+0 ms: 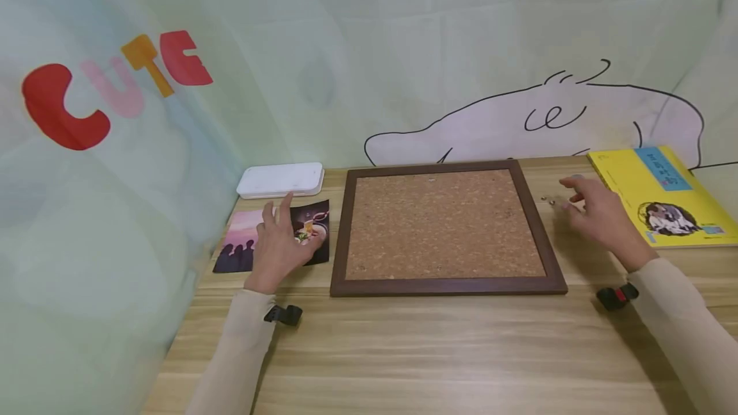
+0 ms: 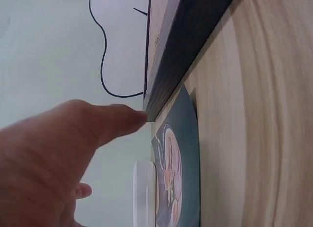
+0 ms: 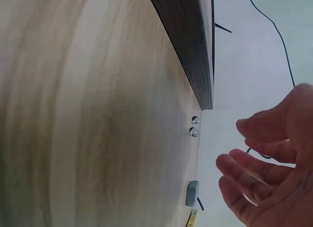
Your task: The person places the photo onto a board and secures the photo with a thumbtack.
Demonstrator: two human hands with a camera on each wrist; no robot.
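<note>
left hand (image 1: 281,245) above pink photo (image 1: 245,229) and dark food photo (image 1: 309,226), fingers spread, holding nothing. right hand (image 1: 599,213) just right of corkboard (image 1: 438,229), fingers loosely bent, also holding nothing. head view gets whole corkboard, flat on table (image 1: 438,351) between hands, plus yellow book (image 1: 669,197); metal pins mere specks there. right wrist shows two metal pins (image 3: 194,132) clearly, plus grey block (image 3: 192,193). left wrist: food photo's corner lifted off table.
</note>
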